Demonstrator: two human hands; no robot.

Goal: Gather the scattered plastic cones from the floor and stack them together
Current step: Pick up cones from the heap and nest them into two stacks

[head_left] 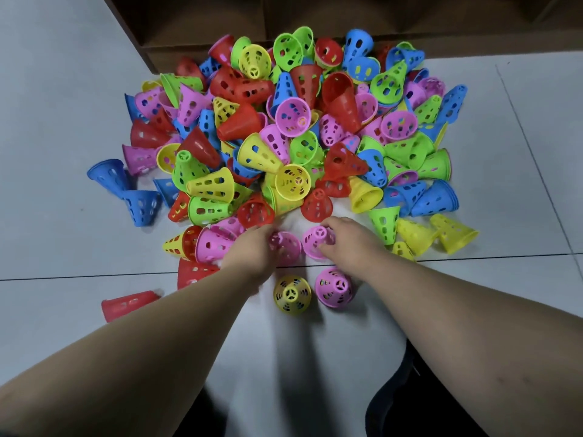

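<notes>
**Head view: each hand on a pink cone**

Left hand (252, 251) has its fingers curled round the left pink cone (287, 247) at the near edge of the cone pile (284, 137). Right hand (348, 239) grips the right pink cone (315, 244) just beside it. A yellow cone (292, 294) and an upright pink cone (334, 287) stand nearer than the pile, between the forearms.

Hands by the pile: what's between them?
Head view: the left pink cone in the left hand and the right pink cone in the right hand, side by side.
</notes>
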